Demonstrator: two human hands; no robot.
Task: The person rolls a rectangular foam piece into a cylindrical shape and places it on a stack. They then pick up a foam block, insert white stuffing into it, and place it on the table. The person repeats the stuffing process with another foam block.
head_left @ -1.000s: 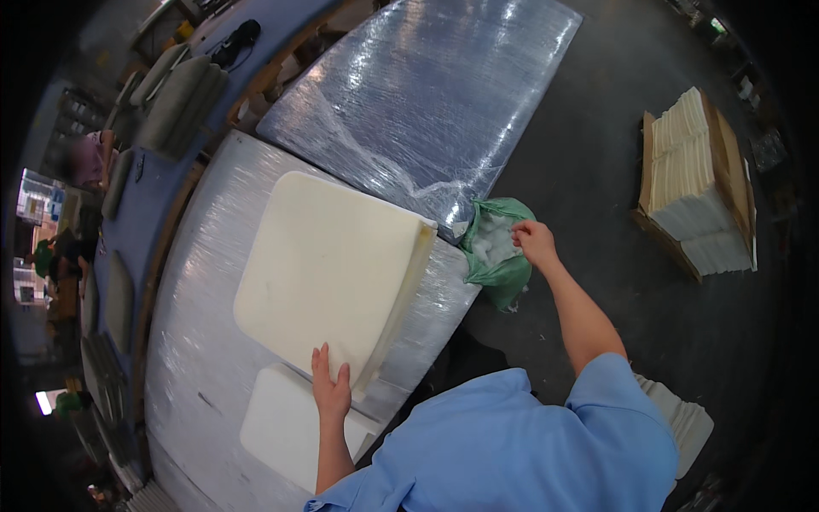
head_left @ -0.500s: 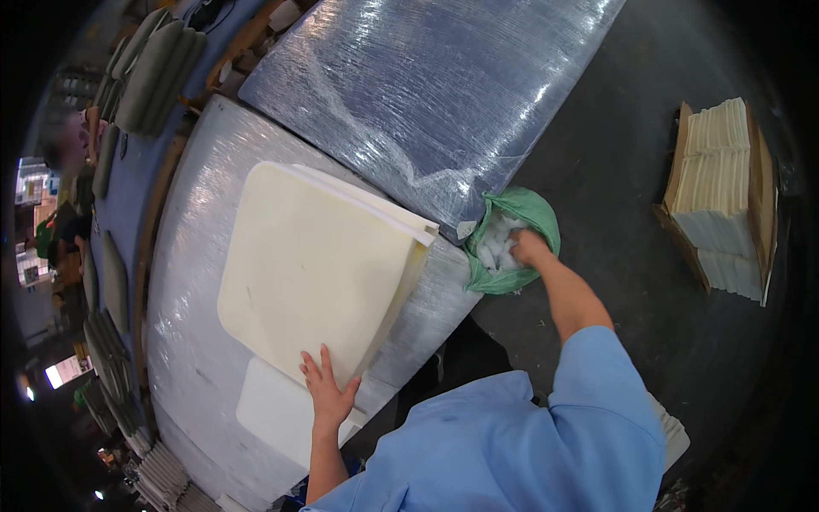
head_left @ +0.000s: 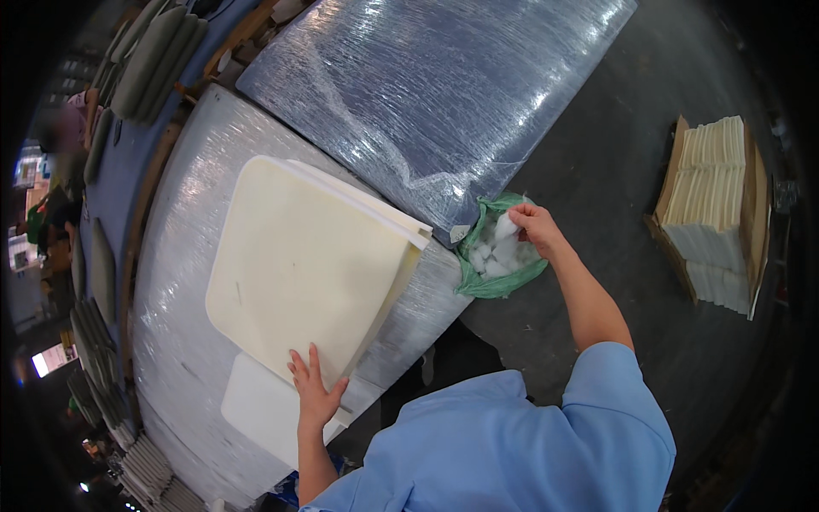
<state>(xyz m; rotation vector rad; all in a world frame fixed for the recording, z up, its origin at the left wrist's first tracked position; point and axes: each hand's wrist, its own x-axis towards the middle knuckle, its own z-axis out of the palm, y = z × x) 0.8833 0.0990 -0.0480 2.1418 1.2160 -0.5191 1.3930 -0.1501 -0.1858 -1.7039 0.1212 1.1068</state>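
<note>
My left hand (head_left: 317, 394) lies with spread fingers on the near edge of a cream foam cushion pad (head_left: 299, 264) with rounded corners. Beneath that pad are white layers, and a second white pad (head_left: 256, 410) sticks out toward me. Over at the right, a green sack (head_left: 503, 286) stands open beside the table corner, full of white fluffy stuffing (head_left: 488, 260). My right hand (head_left: 531, 226) is at the sack's mouth, pinching a tuft of white stuffing (head_left: 507, 226) between thumb and fingers.
A plastic-wrapped grey table (head_left: 196, 256) carries the pads. Against it stands a plastic-wrapped blue surface (head_left: 426, 94). On the floor to the right, a cardboard carton (head_left: 755, 222) holds stacked foam sheets (head_left: 708, 196). Grey-green cushions (head_left: 149, 77) line a blue bench at the left, where people stand.
My right hand has risen out of the stuffing with a white tuft in its fingers. My left hand stays on the cream pad. The whole view has shifted slightly.
</note>
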